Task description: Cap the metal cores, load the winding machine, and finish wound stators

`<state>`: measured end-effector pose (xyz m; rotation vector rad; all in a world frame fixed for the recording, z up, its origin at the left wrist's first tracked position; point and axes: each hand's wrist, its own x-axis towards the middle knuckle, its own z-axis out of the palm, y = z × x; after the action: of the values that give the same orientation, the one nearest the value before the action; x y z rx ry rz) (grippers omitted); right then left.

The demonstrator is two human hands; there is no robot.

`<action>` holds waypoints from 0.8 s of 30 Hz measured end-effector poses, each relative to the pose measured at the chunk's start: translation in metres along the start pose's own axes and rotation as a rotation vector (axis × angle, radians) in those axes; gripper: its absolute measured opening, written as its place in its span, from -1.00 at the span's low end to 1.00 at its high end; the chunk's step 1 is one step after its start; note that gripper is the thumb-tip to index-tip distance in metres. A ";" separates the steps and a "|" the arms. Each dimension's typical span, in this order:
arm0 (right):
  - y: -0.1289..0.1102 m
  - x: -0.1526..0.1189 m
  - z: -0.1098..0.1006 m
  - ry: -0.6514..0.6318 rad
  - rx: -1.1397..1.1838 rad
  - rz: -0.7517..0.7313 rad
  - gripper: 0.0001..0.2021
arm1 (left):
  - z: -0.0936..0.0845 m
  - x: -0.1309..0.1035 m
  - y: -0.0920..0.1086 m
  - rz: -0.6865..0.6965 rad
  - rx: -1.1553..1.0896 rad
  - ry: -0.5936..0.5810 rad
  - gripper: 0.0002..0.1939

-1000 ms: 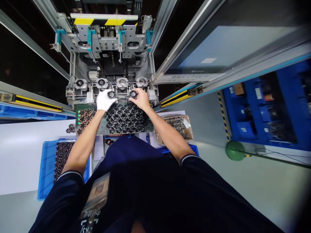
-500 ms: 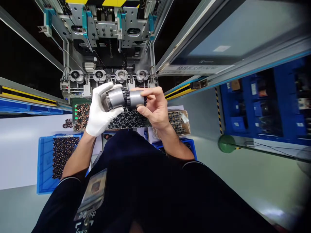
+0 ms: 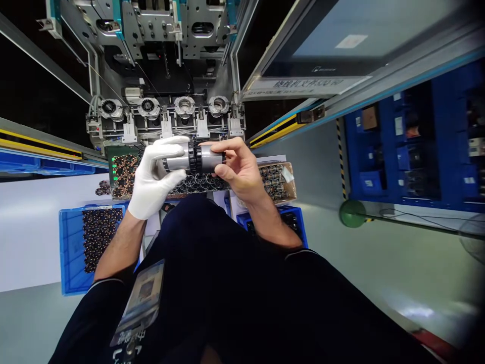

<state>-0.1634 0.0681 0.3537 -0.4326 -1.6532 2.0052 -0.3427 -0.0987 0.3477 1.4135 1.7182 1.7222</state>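
Observation:
My left hand (image 3: 146, 184), in a white glove, is closed around a grey cylindrical stator core (image 3: 178, 163) with black toothed ends. A second stator core (image 3: 209, 159) of the same kind is pinched between the thumb and fingers of my bare right hand (image 3: 242, 174). Both cores lie on their sides in line, their black ends meeting or nearly so between my hands. Beneath them is a tray holding copper-wound stators (image 3: 125, 167) at the left and many dark rings (image 3: 197, 184) in the middle, partly hidden by my hands.
Beyond my hands stands a winding machine with several round holders (image 3: 184, 107) in a row. A blue crate (image 3: 70, 253) of wound parts sits at left, a cardboard box (image 3: 291, 189) and blue bin (image 3: 300, 222) at right. A screen panel (image 3: 314, 40) juts in at upper right.
The left core has turned from tilted to nearly level, lining up with the right one. My gloved fingers now reach further over it. The whole view has shifted slightly.

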 end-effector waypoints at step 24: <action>0.116 0.158 -0.163 0.194 -0.922 0.049 -0.52 | -0.011 0.191 -0.188 -0.191 0.467 -0.085 -0.05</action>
<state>-0.2261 0.2741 0.2171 -0.9440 -2.3607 1.0601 -0.5133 0.0882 0.2594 1.4145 2.2195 1.1904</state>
